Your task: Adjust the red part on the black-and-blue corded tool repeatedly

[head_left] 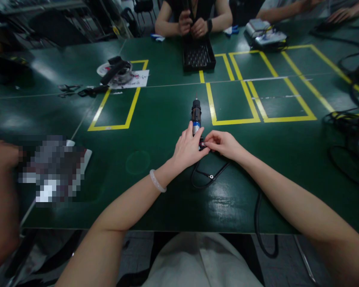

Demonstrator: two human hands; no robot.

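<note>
A slim corded power tool point(196, 113) lies on the green table, its thin tip pointing away from me. It has a black front, a blue band and a silver section behind that. My left hand point(188, 145) is closed around its rear part and hides much of it. Close by, my right hand point(224, 144) pinches at the tool's back end, where small red and white bits show; what lies between the fingertips is too small to make out. A black cord point(202, 186) loops on the table just below my hands, with a small pale ring on it.
Yellow tape outlines point(236, 121) mark the green table point(164, 199). Across from me, a person's hands are above a black tray point(199, 59). A tape roll point(119, 73) lies on paper at the back left. Coiled cables point(351, 131) lie right; another person's arm point(1, 199) reaches in left.
</note>
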